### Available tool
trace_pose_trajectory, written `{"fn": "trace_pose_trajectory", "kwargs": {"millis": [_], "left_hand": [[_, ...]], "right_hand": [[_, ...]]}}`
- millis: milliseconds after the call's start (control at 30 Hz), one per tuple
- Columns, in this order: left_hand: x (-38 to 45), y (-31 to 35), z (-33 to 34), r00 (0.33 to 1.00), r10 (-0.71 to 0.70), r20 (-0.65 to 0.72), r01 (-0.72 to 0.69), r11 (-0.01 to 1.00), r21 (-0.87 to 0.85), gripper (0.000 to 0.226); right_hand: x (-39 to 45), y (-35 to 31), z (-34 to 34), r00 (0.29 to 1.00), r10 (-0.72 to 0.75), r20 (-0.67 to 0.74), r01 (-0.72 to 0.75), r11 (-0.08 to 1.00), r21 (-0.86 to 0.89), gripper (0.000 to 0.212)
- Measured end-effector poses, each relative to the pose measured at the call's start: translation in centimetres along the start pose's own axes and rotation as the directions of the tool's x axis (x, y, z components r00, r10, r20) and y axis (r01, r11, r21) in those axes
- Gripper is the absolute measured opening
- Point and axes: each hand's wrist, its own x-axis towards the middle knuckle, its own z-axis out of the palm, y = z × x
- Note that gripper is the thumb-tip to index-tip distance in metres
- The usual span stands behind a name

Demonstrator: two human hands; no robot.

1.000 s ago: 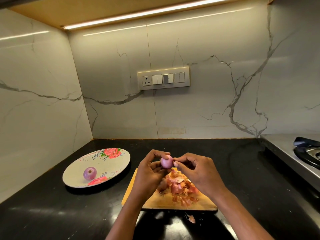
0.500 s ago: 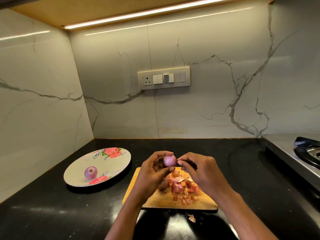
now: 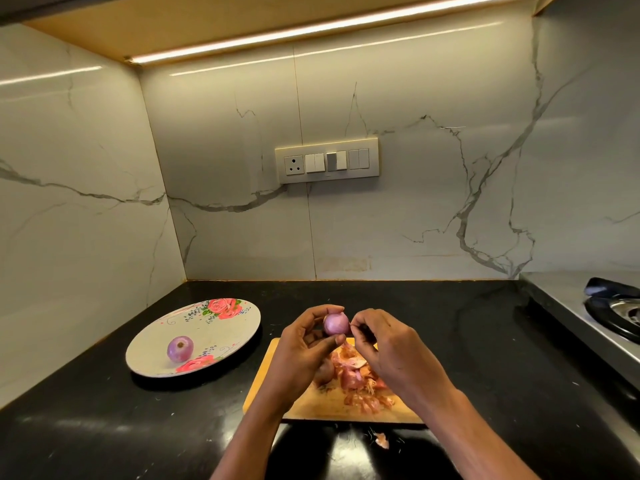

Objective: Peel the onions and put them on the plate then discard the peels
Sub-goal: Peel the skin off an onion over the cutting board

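Note:
My left hand (image 3: 304, 344) grips a small pale purple onion (image 3: 335, 323) between thumb and fingers, held above the far end of a wooden cutting board (image 3: 304, 407). My right hand (image 3: 384, 348) is right beside it, its curled fingertips at the onion's right side; whether they pinch a bit of peel I cannot tell. A heap of pink-orange onion peels (image 3: 356, 379) lies on the board under my hands. To the left, a floral plate (image 3: 211, 327) holds one peeled purple onion (image 3: 180, 348).
A stray peel (image 3: 381, 441) lies on the black counter (image 3: 104, 427) in front of the board. A steel gas stove (image 3: 613, 317) stands at the right edge. Marble walls close the back and left; a switch panel (image 3: 327, 161) sits on the back wall.
Both hands have kept picking at the onion in place; the onion has turned slightly in my left fingers. Plate, board and peels have not moved.

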Motion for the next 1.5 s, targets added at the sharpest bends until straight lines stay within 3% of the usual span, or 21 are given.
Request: {"fn": "trace_pose_trajectory", "kwargs": {"millis": [300, 500, 867, 1167, 1500], "left_hand": [[0.0, 0.3, -0.1, 1.0, -0.02, 0.017, 0.021, 0.996, -0.082, 0.042], [0.1, 0.4, -0.2, 0.999, -0.036, 0.001, 0.036, 0.995, -0.091, 0.042], [0.2, 0.2, 0.1, 1.0, 0.002, -0.031, 0.0, 0.999, 0.044, 0.04], [0.0, 0.1, 0.2, 1.0, -0.01, -0.018, 0.011, 0.995, 0.096, 0.035], [-0.1, 0.2, 0.4, 0.999, 0.015, -0.04, -0.014, 1.0, 0.021, 0.036]], "right_hand": [[0.5, 0.1, -0.4, 0.963, 0.245, -0.114, -0.211, 0.944, 0.253, 0.013], [0.5, 0.0, -0.6, 0.972, 0.228, -0.057, -0.198, 0.927, 0.32, 0.022], [0.3, 0.0, -1.0, 0.986, 0.165, -0.026, -0.151, 0.95, 0.274, 0.014], [-0.1, -0.1, -0.8, 0.996, 0.09, 0.006, -0.09, 0.986, 0.137, 0.007], [0.3, -1.1, -0.3, 0.974, 0.209, -0.087, -0.191, 0.965, 0.18, 0.016]]}}
